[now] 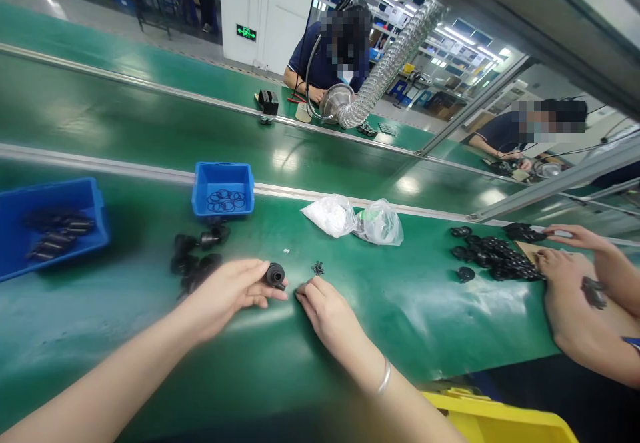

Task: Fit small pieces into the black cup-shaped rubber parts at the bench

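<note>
My left hand holds a round black part with a hole in its face, gripped between thumb and fingers above the green table. To its right, my right hand has its fingers pinched together close to the tabletop; whatever is between the fingertips is too small to make out. Just beyond those fingertips lies a small pile of tiny black pieces. Two tiny white pieces lie further left. Several black parts are grouped behind my left hand.
A blue bin holds black rings; a larger blue bin stands far left. Two plastic bags lie ahead. At right, another person's hands are near piled black parts. A yellow bin is below right.
</note>
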`<state>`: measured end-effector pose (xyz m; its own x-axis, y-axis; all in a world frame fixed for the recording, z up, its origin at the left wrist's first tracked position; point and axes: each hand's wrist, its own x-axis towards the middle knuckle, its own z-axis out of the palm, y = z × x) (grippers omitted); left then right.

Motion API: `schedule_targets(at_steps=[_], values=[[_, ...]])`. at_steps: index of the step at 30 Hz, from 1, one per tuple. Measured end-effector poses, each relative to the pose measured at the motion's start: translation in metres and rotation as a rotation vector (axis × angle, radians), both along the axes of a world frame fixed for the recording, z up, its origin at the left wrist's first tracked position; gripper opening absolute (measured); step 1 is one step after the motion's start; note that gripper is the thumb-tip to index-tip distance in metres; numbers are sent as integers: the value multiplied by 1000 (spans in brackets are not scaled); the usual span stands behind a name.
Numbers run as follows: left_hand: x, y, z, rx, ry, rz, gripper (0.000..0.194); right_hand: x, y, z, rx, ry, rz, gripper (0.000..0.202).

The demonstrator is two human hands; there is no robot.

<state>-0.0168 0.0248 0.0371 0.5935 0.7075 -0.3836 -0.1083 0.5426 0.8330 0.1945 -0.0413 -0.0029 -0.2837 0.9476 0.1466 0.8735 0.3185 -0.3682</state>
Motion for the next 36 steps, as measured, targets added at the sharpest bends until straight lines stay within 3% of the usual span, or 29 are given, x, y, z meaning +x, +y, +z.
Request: schedule_targets(at_steps=[9, 28, 36], values=[[8, -3, -7, -246, -136, 27, 17, 4, 1, -3, -14, 108, -67, 7], [8, -4, -13, -345, -155, -39, 37, 20, 2, 8, -178, 215, -30, 10], [15, -12, -10, -134, 15, -57, 28, 25, -2, 11, -226, 208, -21, 9]])
